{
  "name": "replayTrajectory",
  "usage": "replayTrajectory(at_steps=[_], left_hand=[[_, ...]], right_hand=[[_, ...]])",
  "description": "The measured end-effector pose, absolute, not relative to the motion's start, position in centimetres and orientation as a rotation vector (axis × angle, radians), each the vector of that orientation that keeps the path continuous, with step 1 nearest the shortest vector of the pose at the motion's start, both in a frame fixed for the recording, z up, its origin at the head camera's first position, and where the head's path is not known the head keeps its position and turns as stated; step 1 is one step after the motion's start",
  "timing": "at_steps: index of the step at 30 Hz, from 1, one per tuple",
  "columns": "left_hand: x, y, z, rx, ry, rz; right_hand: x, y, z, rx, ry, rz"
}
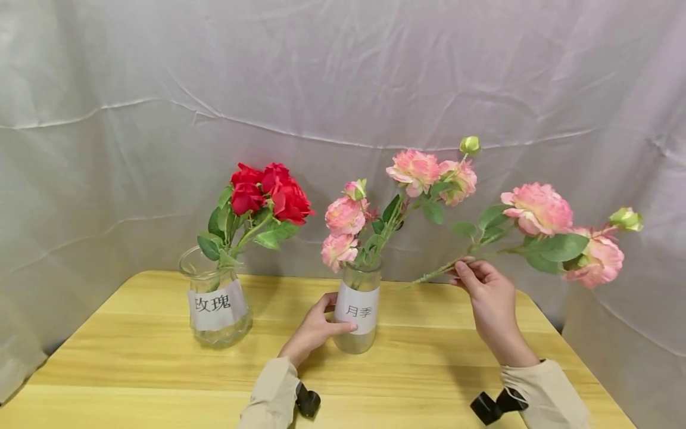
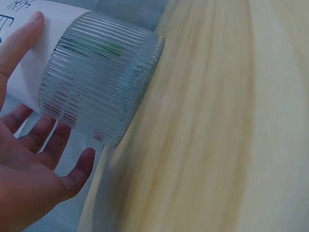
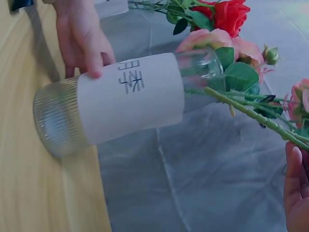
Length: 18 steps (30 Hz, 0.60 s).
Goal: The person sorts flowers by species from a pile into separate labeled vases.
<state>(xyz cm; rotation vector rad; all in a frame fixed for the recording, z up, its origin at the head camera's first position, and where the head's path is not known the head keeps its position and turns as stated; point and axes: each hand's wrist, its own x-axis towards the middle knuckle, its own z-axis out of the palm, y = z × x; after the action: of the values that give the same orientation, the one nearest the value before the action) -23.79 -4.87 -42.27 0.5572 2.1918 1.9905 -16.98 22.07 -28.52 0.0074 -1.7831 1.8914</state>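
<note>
My left hand (image 1: 316,325) grips a ribbed glass vase (image 1: 358,341) with a white paper label. In the left wrist view its thumb lies across the label and the fingers (image 2: 48,140) reach round the other side of the glass (image 2: 96,77). Two sprays of pink flowers (image 1: 412,170) stand in this vase, leaning apart. To the right, my right hand (image 1: 490,298) pinches the stem of another pink flower spray (image 1: 538,208) between thumb and fingers. Its blooms and a green bud point right, and the bare stem end (image 3: 227,101) slants down toward the vase mouth.
Left of the labelled vase stands a wider glass vase (image 1: 220,336), also labelled, holding several red roses (image 1: 273,190). Both vases stand on a wooden table (image 1: 145,387). A grey cloth (image 1: 321,71) hangs behind the table. Black devices (image 1: 308,400) sit at both wrists.
</note>
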Motion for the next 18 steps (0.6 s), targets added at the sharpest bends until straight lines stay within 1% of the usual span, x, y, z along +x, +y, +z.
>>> replayTrajectory(at_steps=[4,10,18], left_hand=[[-23.8,-4.8,-42.2,0.555,2.192,1.995],[-23.8,-4.8,-42.3,0.556,2.190,1.999],[-24.0,-4.9,-42.6,0.573,2.171,1.998]], right_hand=[[-17.5,21.4,-27.4,-0.007,-1.778,1.877],[-18.5,20.3,-25.9,0.040,-1.762,1.879],[-19.9,18.7,-24.8,0.079,-1.818,1.810]])
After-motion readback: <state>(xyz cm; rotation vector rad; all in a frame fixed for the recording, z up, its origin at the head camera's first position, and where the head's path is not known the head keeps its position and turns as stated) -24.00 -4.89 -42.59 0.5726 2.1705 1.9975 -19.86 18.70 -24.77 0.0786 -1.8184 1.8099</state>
